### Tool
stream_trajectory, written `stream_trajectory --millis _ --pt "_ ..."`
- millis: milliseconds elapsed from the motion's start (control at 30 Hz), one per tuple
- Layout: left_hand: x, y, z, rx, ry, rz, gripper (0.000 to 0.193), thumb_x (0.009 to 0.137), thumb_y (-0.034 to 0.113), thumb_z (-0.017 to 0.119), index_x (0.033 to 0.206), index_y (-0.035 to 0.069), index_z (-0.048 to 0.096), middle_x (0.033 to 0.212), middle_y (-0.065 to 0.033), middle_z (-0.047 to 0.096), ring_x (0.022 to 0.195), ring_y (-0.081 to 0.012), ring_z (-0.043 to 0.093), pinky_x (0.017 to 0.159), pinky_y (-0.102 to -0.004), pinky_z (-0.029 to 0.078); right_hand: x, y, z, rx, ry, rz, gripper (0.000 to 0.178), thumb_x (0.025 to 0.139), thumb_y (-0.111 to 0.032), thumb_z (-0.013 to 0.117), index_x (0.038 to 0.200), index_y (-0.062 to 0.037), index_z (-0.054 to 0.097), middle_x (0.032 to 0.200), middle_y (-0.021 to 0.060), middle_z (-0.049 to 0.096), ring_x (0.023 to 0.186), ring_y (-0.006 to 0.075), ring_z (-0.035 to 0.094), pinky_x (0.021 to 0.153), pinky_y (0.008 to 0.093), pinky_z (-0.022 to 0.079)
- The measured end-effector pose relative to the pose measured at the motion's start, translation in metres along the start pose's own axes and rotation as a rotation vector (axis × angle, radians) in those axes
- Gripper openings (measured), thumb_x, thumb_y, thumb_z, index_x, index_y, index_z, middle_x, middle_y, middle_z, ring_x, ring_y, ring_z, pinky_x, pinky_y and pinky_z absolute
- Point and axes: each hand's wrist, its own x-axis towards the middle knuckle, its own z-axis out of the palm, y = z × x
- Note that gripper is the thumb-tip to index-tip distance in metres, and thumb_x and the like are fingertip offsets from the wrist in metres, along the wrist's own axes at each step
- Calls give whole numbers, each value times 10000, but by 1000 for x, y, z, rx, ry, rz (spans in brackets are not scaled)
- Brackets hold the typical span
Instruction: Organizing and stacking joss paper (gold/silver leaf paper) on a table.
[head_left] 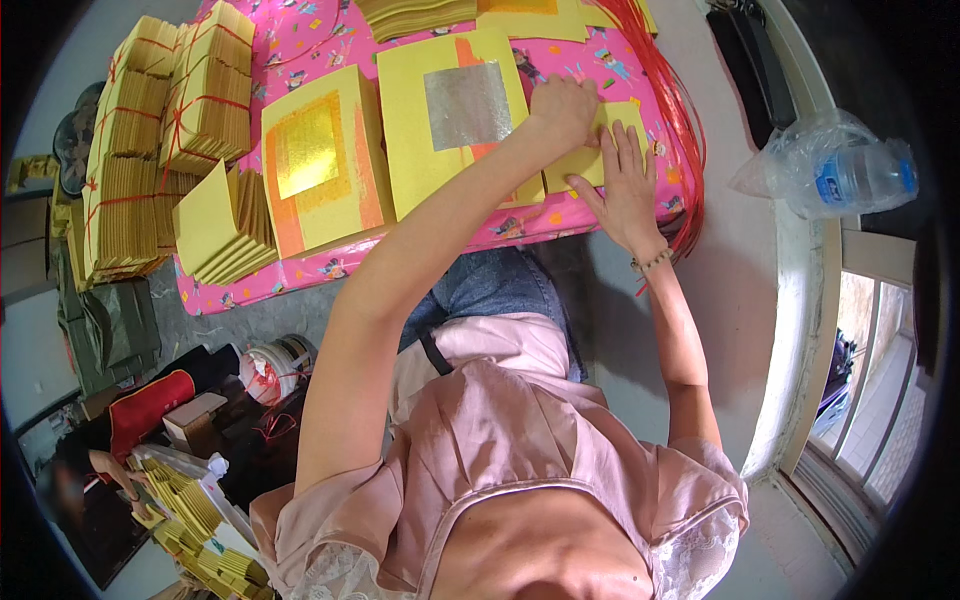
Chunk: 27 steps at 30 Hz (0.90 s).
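My left hand (564, 110) reaches across to the right and lies closed on a yellow paper sheet (572, 172) at the table's right side. Its fingers are curled under, and I cannot make out whether anything is in them. Flat on the right part of that sheet rests my right hand (628, 190), fingers spread, a beaded bracelet at the wrist. Left of the sheet lies a stack of large yellow paper with a silver square (468, 106), partly behind my left forearm. Beside it is another stack with a gold square (312, 155) and orange bands.
A pink patterned cloth (345, 262) covers the table. Folded yellow papers (225, 225) and tied bundles (210, 90) stand at the left. Red strands (690, 150) hang over the right edge. A bagged plastic bottle (860, 178) is farther right. Another person's hand (120, 475) handles yellow papers, lower left.
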Motion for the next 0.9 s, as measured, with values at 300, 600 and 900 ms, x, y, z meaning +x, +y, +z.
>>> stream_trajectory --millis 300,600,900 --pt "-84 -18 -57 -515 369 124 457 858 370 731 1152 33 640 1080 -174 655 999 -365 619 867 -444 507 10 6 -30 65 75 -71 646 985 -454 544 1445 -14 437 1501 198 410 1442 399 302 1167 576 184" --pt "-201 -34 -38 -429 481 -58 553 739 288 831 1209 77 630 1224 -165 587 1151 -375 529 969 -465 432 119 -29 -43 361 133 -323 449 1021 -270 507 1410 -46 481 1364 189 535 1294 373 482 1086 474 359" --pt "-206 -35 -23 -388 523 -71 423 746 180 819 1124 87 656 1129 -106 614 1094 -318 550 932 -430 457 207 -41 1 340 -139 -377 419 1008 -337 508 1317 -57 547 1230 152 600 1125 338 590 959 452 466"
